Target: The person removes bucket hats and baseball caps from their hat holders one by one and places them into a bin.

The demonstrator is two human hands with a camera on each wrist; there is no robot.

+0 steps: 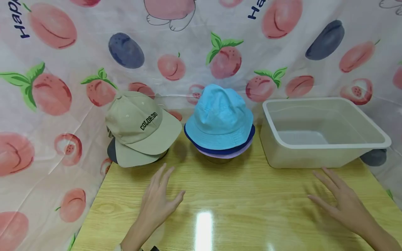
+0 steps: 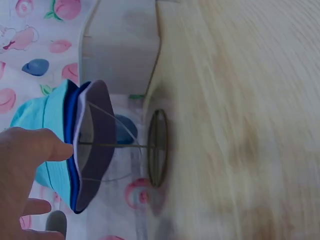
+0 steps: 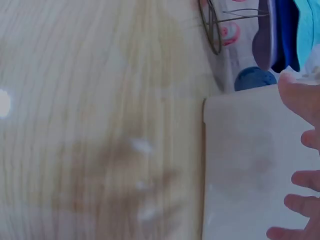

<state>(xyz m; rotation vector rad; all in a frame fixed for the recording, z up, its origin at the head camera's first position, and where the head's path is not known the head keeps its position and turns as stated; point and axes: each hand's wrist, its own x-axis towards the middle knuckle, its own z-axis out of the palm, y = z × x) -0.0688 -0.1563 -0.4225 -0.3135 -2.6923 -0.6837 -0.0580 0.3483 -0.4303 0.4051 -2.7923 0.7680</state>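
Note:
At the left of the head view, a beige baseball cap (image 1: 135, 118) lettered COLORADO sits over another pale cap (image 1: 133, 158). In the middle, a light blue bucket hat (image 1: 220, 115) tops a stack with a dark blue hat (image 1: 226, 151) and a lilac hat (image 2: 100, 135) beneath. A round wire stand (image 2: 158, 147) holds that stack. My left hand (image 1: 158, 198), fingers spread and empty, hovers in front of the caps. My right hand (image 1: 342, 198), also spread and empty, is in front of a beige plastic bin (image 1: 301, 157).
The wooden table (image 1: 238, 202) backs onto a fruit-print cloth (image 1: 194, 42), which also hangs along both sides. Standing at the right, the open-topped bin is close beside the bucket hats. Light reflects off the table's front part.

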